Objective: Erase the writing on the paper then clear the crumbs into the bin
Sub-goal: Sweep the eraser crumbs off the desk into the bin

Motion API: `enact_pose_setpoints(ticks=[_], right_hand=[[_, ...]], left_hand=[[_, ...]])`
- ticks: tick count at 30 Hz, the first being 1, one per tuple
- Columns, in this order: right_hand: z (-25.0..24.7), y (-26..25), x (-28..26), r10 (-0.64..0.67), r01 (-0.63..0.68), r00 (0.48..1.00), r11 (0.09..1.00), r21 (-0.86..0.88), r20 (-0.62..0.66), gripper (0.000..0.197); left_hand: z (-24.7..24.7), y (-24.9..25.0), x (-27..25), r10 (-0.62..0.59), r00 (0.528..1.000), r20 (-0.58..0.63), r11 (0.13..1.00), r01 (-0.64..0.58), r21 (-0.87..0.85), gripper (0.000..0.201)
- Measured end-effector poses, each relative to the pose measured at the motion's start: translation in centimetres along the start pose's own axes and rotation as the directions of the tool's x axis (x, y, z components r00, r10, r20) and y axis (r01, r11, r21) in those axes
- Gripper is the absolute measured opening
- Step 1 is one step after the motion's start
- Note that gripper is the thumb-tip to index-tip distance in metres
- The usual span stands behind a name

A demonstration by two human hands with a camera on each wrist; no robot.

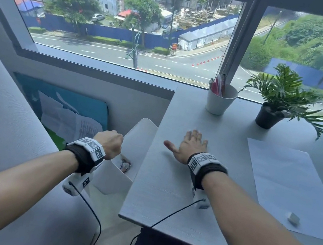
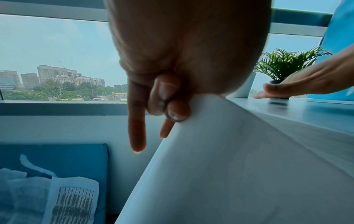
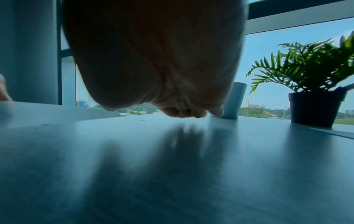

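White bin (image 1: 124,171) was gripped at its rim by the left hand (image 1: 110,143), held against the desk (image 1: 165,197) edge. Right hand (image 1: 189,146), flat, empty, swept crumbs (image 3: 142,120) toward nine o'clock; best kept low and slow. Paper (image 1: 295,187) lay at three o'clock.

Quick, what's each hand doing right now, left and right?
Left hand: gripping the rim of the white bin, held against the table edge.
Right hand: open, fingers flat on the table, holding nothing.
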State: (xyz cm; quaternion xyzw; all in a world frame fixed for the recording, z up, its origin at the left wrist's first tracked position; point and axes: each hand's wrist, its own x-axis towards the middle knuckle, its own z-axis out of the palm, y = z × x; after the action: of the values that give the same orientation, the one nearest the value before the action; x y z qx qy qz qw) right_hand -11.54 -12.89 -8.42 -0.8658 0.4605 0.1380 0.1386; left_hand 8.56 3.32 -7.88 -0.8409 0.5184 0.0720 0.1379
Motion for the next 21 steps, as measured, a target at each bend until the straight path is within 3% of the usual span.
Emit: enact_pose_setpoints(ticks=[2, 3, 6, 7, 9, 12, 14, 16, 18, 19, 21], right_hand=[[0.8, -1.8, -0.4, -0.03, 0.031, 0.999, 0.999, -0.024, 0.037, 0.125], [1.5, -3.4, -1.0, -0.113, 0.115, 0.992, 0.993, -0.035, 0.056, 0.127], [3.3, -8.8, -4.0, -0.444, 0.452, 0.885, 0.892, -0.031, 0.14, 0.12], [3.4, -9.9, -4.7, -0.506, 0.517, 0.849, 0.855, -0.037, 0.154, 0.115], [3.0, -10.3, -5.3, -0.539, 0.546, 0.834, 0.838, -0.028, 0.117, 0.108], [1.4, -6.9, -4.6, -0.434, 0.434, 0.901, 0.901, 0.007, -0.017, 0.106], [0.3, -2.8, -3.7, -0.256, 0.258, 0.963, 0.966, 0.008, -0.086, 0.109], [-0.3, 1.5, -3.2, -0.013, 0.013, 0.998, 1.0, 0.009, -0.055, 0.113], [0.3, 3.6, -3.6, 0.147, -0.148, 0.988, 0.989, 0.014, 0.036, 0.12], [0.9, 3.4, -4.1, 0.158, -0.159, 0.986, 0.987, 0.019, 0.061, 0.125], [2.4, 0.7, -5.2, 0.053, -0.056, 0.996, 0.998, 0.036, 0.068, 0.132]], left_hand=[[0.1, -0.1, -0.1, -0.008, 1.0, -0.003, 1.0, 0.008, 0.002, 0.017], [0.1, -0.2, -0.1, -0.013, 1.0, -0.003, 1.0, 0.013, 0.004, 0.017], [0.3, -0.1, 0.0, -0.027, 1.0, -0.002, 1.0, 0.027, 0.012, 0.022], [0.3, 0.0, 0.0, -0.03, 1.0, -0.003, 0.999, 0.03, 0.016, 0.023], [0.3, 0.3, -0.1, -0.034, 0.999, 0.001, 0.999, 0.034, 0.014, 0.024], [0.5, 0.6, -0.6, -0.027, 1.0, 0.003, 1.0, 0.027, -0.004, 0.021], [0.7, 0.7, -0.8, -0.016, 1.0, 0.002, 1.0, 0.016, -0.024, 0.018], [0.8, 0.8, -1.1, -0.006, 1.0, 0.003, 0.999, 0.007, -0.037, 0.016], [0.7, 1.0, -1.3, -0.003, 1.0, 0.007, 0.999, 0.003, -0.038, 0.016], [0.7, 1.0, -1.4, -0.002, 1.0, 0.006, 0.999, 0.002, -0.039, 0.016], [0.5, 1.1, -1.6, -0.001, 1.0, 0.002, 0.999, 0.001, -0.033, 0.015]])
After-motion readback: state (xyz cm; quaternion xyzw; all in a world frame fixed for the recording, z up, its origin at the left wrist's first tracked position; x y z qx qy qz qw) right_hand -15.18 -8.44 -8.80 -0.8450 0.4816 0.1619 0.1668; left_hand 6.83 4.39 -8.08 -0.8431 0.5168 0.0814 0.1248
